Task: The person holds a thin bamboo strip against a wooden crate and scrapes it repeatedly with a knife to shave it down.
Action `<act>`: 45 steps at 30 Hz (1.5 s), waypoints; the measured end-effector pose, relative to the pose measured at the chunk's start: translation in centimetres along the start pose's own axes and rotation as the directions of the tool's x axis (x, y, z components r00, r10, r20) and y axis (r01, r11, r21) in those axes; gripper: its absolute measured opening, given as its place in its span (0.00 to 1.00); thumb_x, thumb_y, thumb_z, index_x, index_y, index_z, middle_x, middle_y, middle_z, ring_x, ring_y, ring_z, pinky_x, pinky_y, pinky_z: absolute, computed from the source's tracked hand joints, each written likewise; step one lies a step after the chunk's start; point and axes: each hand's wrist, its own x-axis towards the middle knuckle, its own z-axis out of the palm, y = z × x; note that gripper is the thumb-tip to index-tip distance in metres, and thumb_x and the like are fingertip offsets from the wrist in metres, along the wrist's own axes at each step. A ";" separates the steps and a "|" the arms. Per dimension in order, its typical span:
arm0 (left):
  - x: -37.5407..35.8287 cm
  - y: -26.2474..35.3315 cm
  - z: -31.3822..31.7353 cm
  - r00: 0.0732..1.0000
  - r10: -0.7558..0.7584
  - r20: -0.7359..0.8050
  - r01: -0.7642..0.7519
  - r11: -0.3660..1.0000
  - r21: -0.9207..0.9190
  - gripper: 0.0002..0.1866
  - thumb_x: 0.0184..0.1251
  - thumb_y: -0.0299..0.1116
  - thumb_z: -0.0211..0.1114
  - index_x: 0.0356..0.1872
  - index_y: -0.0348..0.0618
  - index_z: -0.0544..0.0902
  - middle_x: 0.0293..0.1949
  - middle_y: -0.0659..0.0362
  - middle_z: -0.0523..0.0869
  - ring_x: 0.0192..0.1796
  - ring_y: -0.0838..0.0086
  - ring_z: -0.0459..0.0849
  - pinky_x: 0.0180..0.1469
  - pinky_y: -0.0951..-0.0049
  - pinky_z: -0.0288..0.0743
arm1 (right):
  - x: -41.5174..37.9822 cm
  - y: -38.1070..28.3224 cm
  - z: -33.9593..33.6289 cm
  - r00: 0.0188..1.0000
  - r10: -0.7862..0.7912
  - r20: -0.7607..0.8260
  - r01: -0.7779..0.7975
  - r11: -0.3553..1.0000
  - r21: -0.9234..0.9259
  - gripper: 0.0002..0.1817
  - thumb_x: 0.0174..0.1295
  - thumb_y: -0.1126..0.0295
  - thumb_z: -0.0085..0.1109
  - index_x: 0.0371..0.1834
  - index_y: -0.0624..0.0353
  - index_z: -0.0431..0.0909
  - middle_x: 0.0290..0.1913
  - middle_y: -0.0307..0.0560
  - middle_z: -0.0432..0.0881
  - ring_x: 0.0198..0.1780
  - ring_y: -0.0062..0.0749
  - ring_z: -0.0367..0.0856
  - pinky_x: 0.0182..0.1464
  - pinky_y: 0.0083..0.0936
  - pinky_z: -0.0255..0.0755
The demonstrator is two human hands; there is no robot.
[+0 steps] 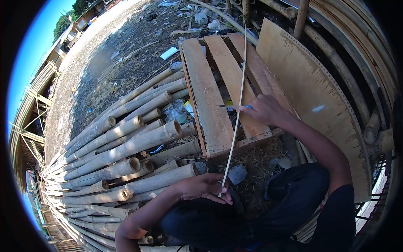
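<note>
A long, thin bamboo strip (233,143) runs from my lap up across a wooden slatted crate (205,80) and beyond its far edge. My left hand (205,189) grips the strip near its lower end, just above my knee. Over the crate's right slats, my right hand (264,110) is closed around a small knife (226,106), its handle hidden in the fist. The blade points left and crosses the strip at the fingers. A blue band shows on a finger of this hand.
Cut bamboo poles (138,147) lie stacked to the left, open ends toward the crate. A jagged-edged plywood sheet (306,88) leans at the right, beside more poles (336,71). Litter and a white piece (169,53) lie on the dirt ground behind.
</note>
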 end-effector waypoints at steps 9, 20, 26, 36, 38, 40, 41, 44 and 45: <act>0.5 -0.2 0.0 1.000 -0.018 -0.015 0.018 1.000 -0.010 0.09 0.77 0.28 0.54 0.51 0.34 0.71 0.47 0.46 0.84 0.59 0.55 0.82 0.67 0.61 0.76 | 2.9 8.0 -0.6 0.945 0.145 -0.292 -0.160 0.987 -0.029 0.37 0.72 0.42 0.43 0.19 0.68 0.78 0.22 0.66 0.78 0.32 0.63 0.81 0.41 0.52 0.72; 0.8 -0.1 -0.1 1.000 -0.011 0.011 0.011 1.000 -0.003 0.10 0.76 0.26 0.54 0.52 0.33 0.71 0.48 0.45 0.84 0.59 0.55 0.83 0.66 0.62 0.77 | 2.9 7.5 -0.7 0.970 0.150 -0.189 -0.144 0.989 0.046 0.38 0.73 0.43 0.42 0.19 0.69 0.78 0.22 0.65 0.78 0.32 0.62 0.80 0.40 0.51 0.72; 0.8 0.1 -0.3 1.000 -0.014 -0.015 0.013 0.999 -0.044 0.10 0.76 0.25 0.54 0.53 0.32 0.71 0.49 0.43 0.83 0.60 0.54 0.82 0.66 0.62 0.77 | 0.1 1.0 -0.6 0.993 0.091 -0.081 -0.088 0.995 0.051 0.36 0.71 0.42 0.44 0.21 0.67 0.81 0.22 0.65 0.79 0.31 0.61 0.81 0.38 0.51 0.73; 0.7 0.2 0.0 1.000 -0.028 0.008 0.028 1.000 0.009 0.09 0.76 0.27 0.55 0.50 0.33 0.72 0.48 0.45 0.84 0.59 0.55 0.83 0.66 0.61 0.76 | 2.7 8.8 -0.4 0.944 0.173 -0.280 -0.191 0.981 -0.036 0.35 0.71 0.43 0.45 0.23 0.66 0.81 0.24 0.66 0.80 0.33 0.62 0.82 0.40 0.49 0.74; 0.6 0.2 0.1 0.999 -0.034 -0.012 0.034 0.999 -0.008 0.09 0.76 0.27 0.55 0.50 0.33 0.72 0.48 0.45 0.84 0.58 0.55 0.83 0.66 0.61 0.77 | 1.5 5.9 -0.3 0.960 0.175 -0.219 -0.175 0.984 0.019 0.35 0.71 0.43 0.45 0.23 0.67 0.81 0.24 0.66 0.80 0.33 0.62 0.82 0.40 0.49 0.74; 0.3 0.7 0.2 0.998 0.007 -0.064 -0.008 1.000 -0.021 0.09 0.76 0.27 0.55 0.50 0.32 0.71 0.48 0.45 0.84 0.58 0.54 0.83 0.65 0.60 0.77 | 0.1 2.4 -0.2 0.996 0.071 -0.060 -0.060 0.982 0.178 0.36 0.72 0.43 0.44 0.21 0.68 0.80 0.22 0.65 0.79 0.30 0.61 0.81 0.38 0.49 0.74; 0.3 0.8 0.0 0.994 0.019 -0.110 -0.021 1.000 -0.010 0.10 0.77 0.27 0.53 0.51 0.31 0.71 0.47 0.44 0.83 0.58 0.53 0.83 0.64 0.59 0.78 | -0.4 1.3 -0.4 0.996 0.074 -0.054 -0.063 0.981 0.182 0.36 0.72 0.43 0.44 0.21 0.68 0.80 0.22 0.65 0.79 0.30 0.61 0.81 0.38 0.49 0.74; 0.2 1.0 -0.2 0.979 0.126 -0.159 -0.133 0.991 -0.030 0.13 0.78 0.30 0.53 0.53 0.30 0.70 0.46 0.45 0.83 0.56 0.55 0.84 0.62 0.63 0.81 | -1.6 -0.9 -1.3 0.995 0.050 0.083 -0.059 0.992 0.114 0.37 0.72 0.43 0.44 0.20 0.68 0.79 0.19 0.64 0.77 0.27 0.61 0.80 0.36 0.49 0.74; 0.1 1.4 -0.1 0.973 0.164 -0.165 -0.170 0.985 -0.023 0.13 0.79 0.29 0.51 0.54 0.29 0.70 0.47 0.45 0.82 0.56 0.56 0.84 0.61 0.63 0.82 | -1.9 -1.5 -1.6 0.995 0.043 0.090 -0.055 0.988 0.142 0.38 0.73 0.43 0.43 0.19 0.68 0.79 0.18 0.63 0.76 0.26 0.60 0.80 0.36 0.48 0.74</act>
